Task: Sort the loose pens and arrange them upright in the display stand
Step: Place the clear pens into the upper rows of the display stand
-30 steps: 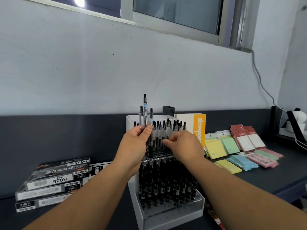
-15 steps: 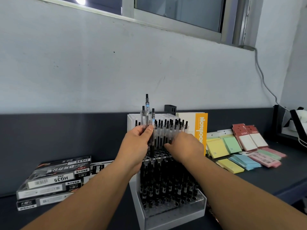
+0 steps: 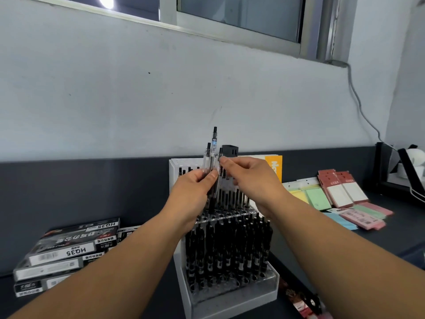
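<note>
Looked like a stationery shop to me: a white display stand (image 3: 226,298) packed with rows of identical pens (image 3: 230,247), retail pen boxes (image 3: 66,252) stacked on the left, and packaged pastel sticky notes (image 3: 318,196) spread over a dark counter (image 3: 402,229).

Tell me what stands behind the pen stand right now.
Behind the stand, a small black box and a white-and-orange book show above it. Their lower parts are hidden by the stand, the pens and the right hand.

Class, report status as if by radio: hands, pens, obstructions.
Left hand grips three pens. Right hand pinches one of them. Stand nearly full, few holes free.
</note>
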`<action>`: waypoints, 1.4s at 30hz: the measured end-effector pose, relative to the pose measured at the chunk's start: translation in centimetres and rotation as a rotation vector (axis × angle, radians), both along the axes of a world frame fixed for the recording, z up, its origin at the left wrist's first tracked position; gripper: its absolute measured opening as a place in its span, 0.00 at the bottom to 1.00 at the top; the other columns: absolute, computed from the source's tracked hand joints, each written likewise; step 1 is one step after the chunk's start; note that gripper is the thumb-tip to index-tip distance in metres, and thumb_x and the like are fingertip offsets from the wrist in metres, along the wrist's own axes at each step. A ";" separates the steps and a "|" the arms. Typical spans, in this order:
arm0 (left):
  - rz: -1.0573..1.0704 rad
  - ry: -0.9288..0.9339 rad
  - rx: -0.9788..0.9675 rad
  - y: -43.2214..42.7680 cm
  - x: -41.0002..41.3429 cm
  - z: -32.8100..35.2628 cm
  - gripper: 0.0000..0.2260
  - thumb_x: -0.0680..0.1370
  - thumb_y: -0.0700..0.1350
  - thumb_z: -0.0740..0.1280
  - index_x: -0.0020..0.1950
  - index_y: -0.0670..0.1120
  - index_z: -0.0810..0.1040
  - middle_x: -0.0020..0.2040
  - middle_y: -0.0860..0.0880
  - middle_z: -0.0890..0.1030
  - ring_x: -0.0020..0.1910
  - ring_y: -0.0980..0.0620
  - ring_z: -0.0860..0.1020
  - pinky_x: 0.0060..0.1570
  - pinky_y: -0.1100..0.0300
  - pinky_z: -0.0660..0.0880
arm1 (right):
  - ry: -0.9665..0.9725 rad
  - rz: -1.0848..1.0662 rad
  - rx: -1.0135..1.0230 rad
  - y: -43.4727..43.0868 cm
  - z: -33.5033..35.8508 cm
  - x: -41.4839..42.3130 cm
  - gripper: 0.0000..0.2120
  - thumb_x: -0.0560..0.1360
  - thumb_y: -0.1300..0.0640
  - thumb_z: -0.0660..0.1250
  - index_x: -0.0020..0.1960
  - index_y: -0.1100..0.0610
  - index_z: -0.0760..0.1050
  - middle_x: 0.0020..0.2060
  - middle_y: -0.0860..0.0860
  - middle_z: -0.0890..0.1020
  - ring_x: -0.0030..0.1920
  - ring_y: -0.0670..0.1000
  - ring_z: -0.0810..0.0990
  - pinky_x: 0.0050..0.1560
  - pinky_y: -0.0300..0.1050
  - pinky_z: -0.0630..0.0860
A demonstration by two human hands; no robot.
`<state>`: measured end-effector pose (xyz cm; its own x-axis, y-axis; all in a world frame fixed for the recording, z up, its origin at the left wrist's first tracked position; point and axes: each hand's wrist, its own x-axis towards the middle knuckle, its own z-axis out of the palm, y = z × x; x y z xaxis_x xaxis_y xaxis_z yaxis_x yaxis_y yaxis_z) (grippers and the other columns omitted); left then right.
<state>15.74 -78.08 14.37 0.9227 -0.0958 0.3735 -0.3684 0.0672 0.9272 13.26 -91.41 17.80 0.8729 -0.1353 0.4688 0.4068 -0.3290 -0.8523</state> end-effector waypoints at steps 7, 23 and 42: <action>0.099 -0.079 0.016 -0.7 -0.4 0.3 0.06 0.78 0.51 0.66 0.46 0.53 0.82 0.42 0.54 0.84 0.44 0.57 0.79 0.40 0.70 0.72 | -0.007 0.014 -0.002 -1.1 0.7 0.8 0.07 0.76 0.52 0.69 0.48 0.55 0.82 0.37 0.47 0.83 0.36 0.42 0.80 0.43 0.41 0.77; 0.144 -0.034 -0.042 1.0 0.1 -0.9 0.10 0.79 0.51 0.66 0.55 0.48 0.81 0.46 0.55 0.83 0.49 0.61 0.79 0.43 0.70 0.70 | 0.006 -0.193 -0.671 0.9 -1.2 2.9 0.09 0.76 0.51 0.67 0.45 0.56 0.79 0.42 0.51 0.83 0.43 0.50 0.80 0.41 0.40 0.71; 0.109 -0.032 -0.032 1.8 0.3 -1.4 0.09 0.79 0.51 0.66 0.54 0.49 0.82 0.45 0.56 0.83 0.49 0.62 0.80 0.45 0.69 0.72 | -0.097 -0.333 -0.727 2.7 -2.2 2.3 0.12 0.77 0.56 0.61 0.59 0.57 0.73 0.45 0.54 0.83 0.45 0.55 0.79 0.41 0.44 0.74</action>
<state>16.05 -76.23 12.95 0.9144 0.0167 0.4044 -0.4047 0.0544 0.9128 15.60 -88.73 15.63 0.7912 -0.0131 0.6115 0.2506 -0.9050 -0.3437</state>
